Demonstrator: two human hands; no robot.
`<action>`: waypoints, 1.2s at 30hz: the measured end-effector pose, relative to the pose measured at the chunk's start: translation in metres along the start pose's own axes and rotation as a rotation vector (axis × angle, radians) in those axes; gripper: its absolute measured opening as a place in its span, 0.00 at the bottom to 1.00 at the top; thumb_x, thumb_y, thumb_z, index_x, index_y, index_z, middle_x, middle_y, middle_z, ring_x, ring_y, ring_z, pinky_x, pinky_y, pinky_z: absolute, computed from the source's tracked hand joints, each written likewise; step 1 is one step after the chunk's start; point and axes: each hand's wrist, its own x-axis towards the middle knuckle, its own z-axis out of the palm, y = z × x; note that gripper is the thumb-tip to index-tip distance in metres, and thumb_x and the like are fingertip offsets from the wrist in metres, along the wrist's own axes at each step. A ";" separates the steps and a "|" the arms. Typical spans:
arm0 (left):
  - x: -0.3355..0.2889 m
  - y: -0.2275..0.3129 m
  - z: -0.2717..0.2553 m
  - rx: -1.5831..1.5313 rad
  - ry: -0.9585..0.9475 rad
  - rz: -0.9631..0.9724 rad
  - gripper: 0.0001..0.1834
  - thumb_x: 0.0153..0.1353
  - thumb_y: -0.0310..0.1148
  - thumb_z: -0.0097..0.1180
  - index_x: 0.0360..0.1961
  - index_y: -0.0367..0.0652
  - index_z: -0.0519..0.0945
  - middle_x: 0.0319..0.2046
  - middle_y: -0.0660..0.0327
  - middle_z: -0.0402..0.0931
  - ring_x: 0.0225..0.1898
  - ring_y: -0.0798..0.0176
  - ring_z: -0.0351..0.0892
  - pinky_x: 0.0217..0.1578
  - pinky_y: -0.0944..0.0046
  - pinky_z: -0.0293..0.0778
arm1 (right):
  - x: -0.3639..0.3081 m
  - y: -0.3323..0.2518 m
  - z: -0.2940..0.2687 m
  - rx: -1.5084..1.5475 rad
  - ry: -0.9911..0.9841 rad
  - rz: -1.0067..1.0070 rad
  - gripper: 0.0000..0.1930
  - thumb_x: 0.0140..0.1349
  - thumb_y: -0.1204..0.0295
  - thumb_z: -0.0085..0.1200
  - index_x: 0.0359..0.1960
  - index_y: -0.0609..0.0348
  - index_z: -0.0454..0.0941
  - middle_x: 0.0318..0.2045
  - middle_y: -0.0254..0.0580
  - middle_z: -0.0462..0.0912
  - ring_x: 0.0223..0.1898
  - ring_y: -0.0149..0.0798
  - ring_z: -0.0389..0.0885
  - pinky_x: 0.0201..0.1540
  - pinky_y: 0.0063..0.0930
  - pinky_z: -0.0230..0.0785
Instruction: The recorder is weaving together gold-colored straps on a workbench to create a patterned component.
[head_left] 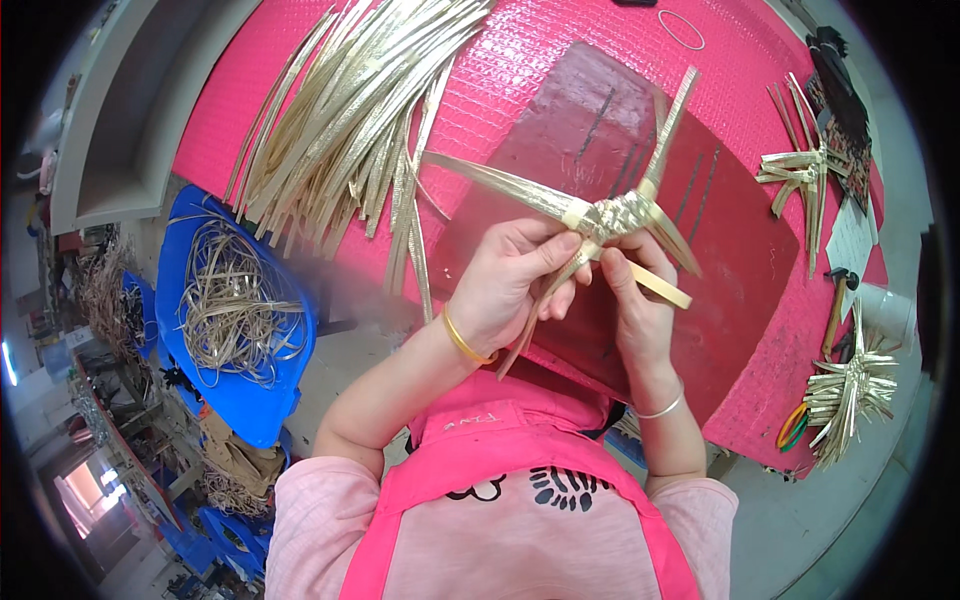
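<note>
Between my two hands is a small woven piece of shiny gold strips (622, 213), with strip ends sticking out in several directions. Pale bands wrap some of these ends close to the weave. My left hand (500, 275) pinches the near left side of the weave, thumb on top, and strip ends hang down past its fingers. My right hand (638, 305) grips the near right side, its thumb pressed against the piece and the other fingers partly hidden behind it. A flat pale yellow strip (660, 286) juts out to the right beside that thumb.
Beneath the work lies a dark red board (745, 250) on the pink table cover (470, 110). A heap of gold strips (350, 110) spreads at the far left. Other gold strip pieces (850, 390) and a hammer (838, 310) are at the right edge. A blue bin (272, 405) with tangled strips stands left.
</note>
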 end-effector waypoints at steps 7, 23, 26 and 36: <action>-0.002 0.023 0.001 0.090 -0.184 -0.235 0.09 0.53 0.27 0.50 0.35 0.34 0.69 0.22 0.56 0.72 0.16 0.67 0.72 0.16 0.75 0.69 | -0.004 -0.005 0.019 0.622 0.021 0.030 0.06 0.51 0.79 0.50 0.31 0.63 0.72 0.28 0.33 0.73 0.34 0.27 0.70 0.38 0.19 0.62; -0.004 0.019 0.001 -0.149 -0.232 -0.193 0.11 0.53 0.26 0.50 0.38 0.34 0.70 0.26 0.61 0.73 0.25 0.71 0.72 0.27 0.74 0.69 | -0.003 -0.019 0.014 0.573 -0.055 0.076 0.07 0.51 0.79 0.50 0.31 0.62 0.67 0.28 0.35 0.72 0.31 0.23 0.70 0.34 0.14 0.63; -0.009 0.009 0.006 0.588 0.169 0.182 0.07 0.52 0.25 0.51 0.30 0.30 0.75 0.25 0.62 0.73 0.28 0.73 0.71 0.30 0.76 0.67 | 0.000 -0.017 0.010 0.478 -0.120 0.073 0.09 0.50 0.80 0.52 0.32 0.61 0.66 0.28 0.34 0.71 0.31 0.23 0.70 0.34 0.13 0.63; -0.022 0.015 0.011 0.220 0.156 0.051 0.11 0.55 0.27 0.47 0.39 0.33 0.73 0.32 0.57 0.74 0.31 0.65 0.75 0.34 0.67 0.75 | -0.004 -0.023 0.010 -0.142 -0.059 -0.132 0.06 0.49 0.74 0.53 0.26 0.59 0.68 0.21 0.32 0.71 0.29 0.28 0.69 0.45 0.27 0.54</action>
